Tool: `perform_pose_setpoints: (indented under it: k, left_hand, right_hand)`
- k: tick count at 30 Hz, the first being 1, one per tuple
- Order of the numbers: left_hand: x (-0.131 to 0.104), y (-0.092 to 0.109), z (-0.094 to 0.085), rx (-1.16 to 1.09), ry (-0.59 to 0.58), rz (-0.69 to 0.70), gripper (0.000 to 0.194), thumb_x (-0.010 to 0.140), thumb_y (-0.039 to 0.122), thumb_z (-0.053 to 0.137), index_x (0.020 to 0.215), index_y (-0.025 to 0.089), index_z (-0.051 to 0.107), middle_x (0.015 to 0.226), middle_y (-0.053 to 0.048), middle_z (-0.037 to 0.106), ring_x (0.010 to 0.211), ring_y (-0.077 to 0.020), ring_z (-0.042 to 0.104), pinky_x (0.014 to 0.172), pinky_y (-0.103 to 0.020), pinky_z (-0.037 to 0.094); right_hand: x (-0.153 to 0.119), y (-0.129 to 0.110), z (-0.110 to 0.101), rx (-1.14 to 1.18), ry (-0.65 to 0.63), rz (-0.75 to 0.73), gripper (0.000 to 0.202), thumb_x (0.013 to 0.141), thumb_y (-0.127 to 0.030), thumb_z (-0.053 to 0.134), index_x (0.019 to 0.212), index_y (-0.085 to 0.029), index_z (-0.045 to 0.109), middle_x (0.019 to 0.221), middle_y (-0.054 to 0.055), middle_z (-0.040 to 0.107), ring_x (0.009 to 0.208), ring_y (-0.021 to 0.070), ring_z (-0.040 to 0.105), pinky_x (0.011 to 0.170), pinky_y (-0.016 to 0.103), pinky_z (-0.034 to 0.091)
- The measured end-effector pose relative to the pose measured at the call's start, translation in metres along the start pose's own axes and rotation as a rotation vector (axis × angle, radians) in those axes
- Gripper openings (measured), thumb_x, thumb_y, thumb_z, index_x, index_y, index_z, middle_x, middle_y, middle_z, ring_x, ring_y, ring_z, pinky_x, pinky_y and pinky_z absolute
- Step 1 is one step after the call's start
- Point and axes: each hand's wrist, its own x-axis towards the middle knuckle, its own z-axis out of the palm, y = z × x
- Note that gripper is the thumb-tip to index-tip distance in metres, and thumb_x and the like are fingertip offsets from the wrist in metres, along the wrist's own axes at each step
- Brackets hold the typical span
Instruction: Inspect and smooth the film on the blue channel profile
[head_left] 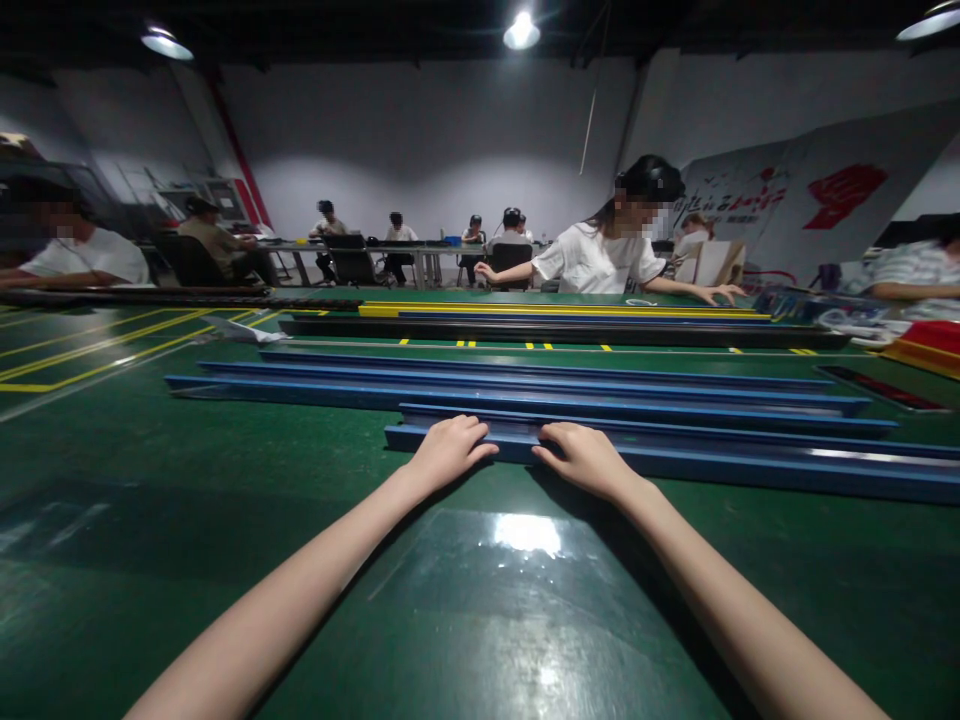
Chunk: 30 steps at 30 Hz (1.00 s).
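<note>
A long blue channel rail [720, 458] lies across the green table, running off past the right edge of the view. Near its left end my left hand [453, 446] grips the near wall, fingers curled over into the channel and thumb on the front face. Just to the right, my right hand [581, 455] grips the same rail in a like way. A short stretch of rail shows between the two hands. Behind it lie more blue rails [525, 392], roughly parallel and apart from my hands.
Farther back rest a long black rail [562, 332] and a yellow rail [562, 311]. A phone [885, 388] lies at right. Yellow tape lines [97, 350] mark the table at left. A person in white [600, 255] sits across, with others around. A clear sheet [517, 560] lies in front.
</note>
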Motion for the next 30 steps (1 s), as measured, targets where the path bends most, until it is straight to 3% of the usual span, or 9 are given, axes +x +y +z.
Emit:
perform_pose_setpoints:
  k: [9, 21, 30]
  left_hand:
    - [-0.002, 0.0, 0.002, -0.017, 0.063, -0.016, 0.026, 0.085, 0.041, 0.048, 0.076, 0.018, 0.057, 0.08, -0.001, 0.061, 0.077, -0.0149, 0.055, 0.065, -0.024, 0.039]
    - [-0.009, 0.004, 0.015, 0.06, 0.229, 0.021, 0.028, 0.087, 0.04, 0.042, 0.083, 0.017, 0.058, 0.082, -0.004, 0.062, 0.076, -0.0166, 0.054, 0.067, -0.028, 0.037]
    - [-0.007, 0.004, 0.018, 0.135, 0.228, 0.023, 0.029, 0.087, 0.04, 0.041, 0.083, 0.017, 0.058, 0.078, -0.004, 0.061, 0.074, -0.017, 0.053, 0.064, -0.03, 0.035]
  right_hand:
    - [0.014, -0.013, 0.003, -0.039, -0.026, -0.001, 0.02, 0.085, -0.034, 0.045, 0.083, -0.019, 0.058, 0.086, 0.005, 0.065, 0.078, 0.0156, 0.058, 0.058, 0.023, 0.028]
    - [0.004, -0.016, 0.026, -0.19, 0.14, -0.062, 0.027, 0.09, -0.031, 0.031, 0.085, -0.016, 0.053, 0.083, 0.006, 0.061, 0.078, 0.0168, 0.051, 0.063, 0.026, 0.028]
    - [0.004, -0.015, 0.031, -0.214, 0.178, -0.072, 0.031, 0.091, -0.033, 0.029, 0.087, -0.016, 0.054, 0.083, 0.007, 0.061, 0.079, 0.0172, 0.05, 0.065, 0.027, 0.027]
